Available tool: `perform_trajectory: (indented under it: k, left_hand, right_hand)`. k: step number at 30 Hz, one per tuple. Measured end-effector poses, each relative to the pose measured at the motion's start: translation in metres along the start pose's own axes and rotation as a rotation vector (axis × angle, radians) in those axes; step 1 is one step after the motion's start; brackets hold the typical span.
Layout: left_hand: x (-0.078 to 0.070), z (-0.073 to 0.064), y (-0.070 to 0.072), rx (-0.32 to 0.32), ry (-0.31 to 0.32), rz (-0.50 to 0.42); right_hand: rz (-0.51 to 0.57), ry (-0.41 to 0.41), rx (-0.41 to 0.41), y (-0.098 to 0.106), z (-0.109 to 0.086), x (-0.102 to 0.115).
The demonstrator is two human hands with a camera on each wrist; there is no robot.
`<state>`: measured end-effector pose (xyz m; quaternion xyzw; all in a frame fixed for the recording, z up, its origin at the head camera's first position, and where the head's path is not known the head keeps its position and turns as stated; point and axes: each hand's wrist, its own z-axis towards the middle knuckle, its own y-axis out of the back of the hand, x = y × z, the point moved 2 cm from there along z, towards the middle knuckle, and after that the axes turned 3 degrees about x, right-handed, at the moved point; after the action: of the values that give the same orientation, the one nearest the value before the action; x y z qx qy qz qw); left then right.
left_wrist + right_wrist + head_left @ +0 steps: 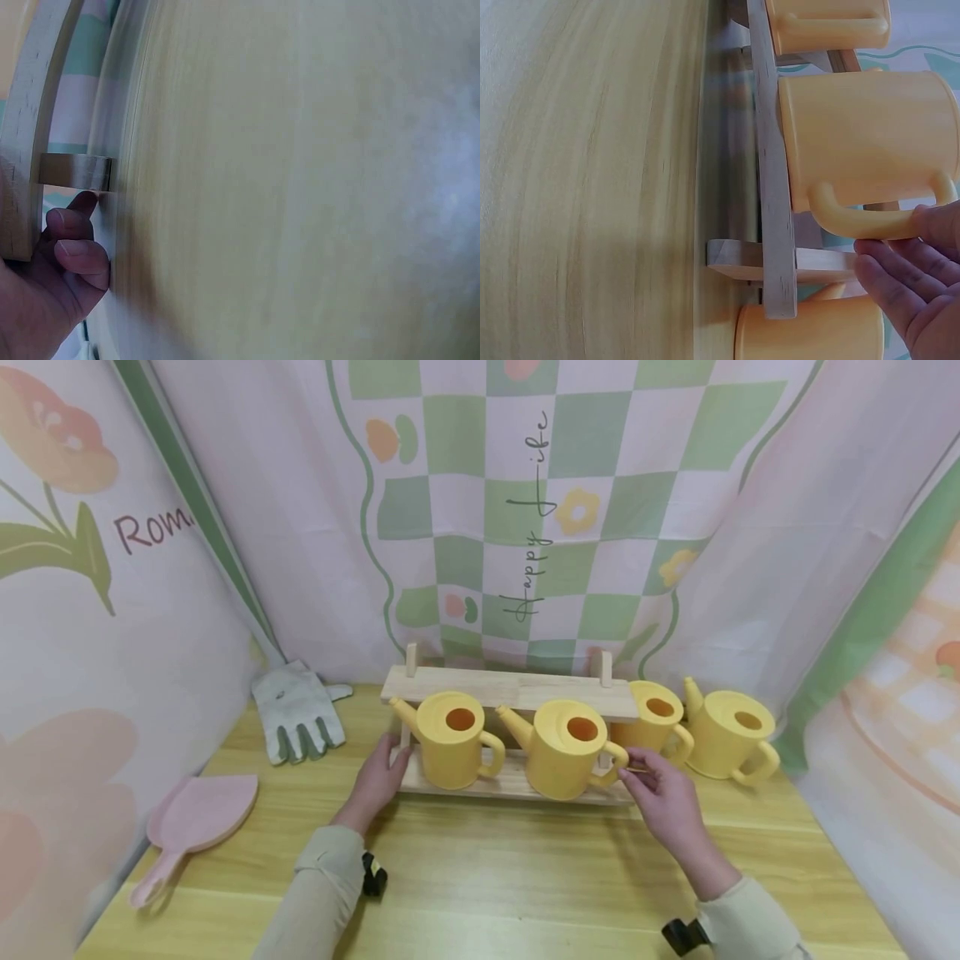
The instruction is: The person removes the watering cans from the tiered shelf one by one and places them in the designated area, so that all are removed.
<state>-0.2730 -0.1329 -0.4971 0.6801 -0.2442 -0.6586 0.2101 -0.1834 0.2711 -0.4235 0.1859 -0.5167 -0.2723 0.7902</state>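
Two yellow watering cans stand on the lower board of a small two-tier wooden shelf [517, 687]. My right hand [663, 802] pinches the handle of the right watering can [558, 764] between thumb and fingers. In the right wrist view, the fingertips lie along that handle [862, 223], and the can sits upright on the board [772, 180]. My left hand [377, 781] grips the left end of the lower board, beside the left watering can [448, 752]. Its curled fingers show beneath the board [26, 150] in the left wrist view.
Behind the shelf's right end stand two more yellow watering cans, one partly hidden [654, 727] and one farther right [727, 735]. A grey-white glove [296, 706] lies at the back left, with a pink dustpan [198, 818] nearer. Patterned curtains [517, 510] enclose the wooden table [510, 877].
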Motion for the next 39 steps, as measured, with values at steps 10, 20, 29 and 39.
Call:
perform_trajectory:
  k: [10, 20, 29, 39]
  left_hand:
    - [-0.001, -0.001, 0.001, -0.014, -0.023, 0.002]
    - [0.000, -0.002, 0.001, -0.014, -0.036, -0.007]
    - [0.003, 0.000, 0.000, -0.014, -0.041, -0.015]
    - [0.004, 0.000, -0.001, -0.015, -0.032, -0.019]
  right_hand:
    - [-0.007, 0.030, -0.024, -0.002, -0.003, 0.003]
    - [0.007, 0.029, -0.069, 0.001, -0.008, 0.005]
    - [0.009, 0.040, -0.109, 0.010, -0.013, 0.008]
    - [-0.039, 0.016, -0.131, 0.023, -0.020, 0.008]
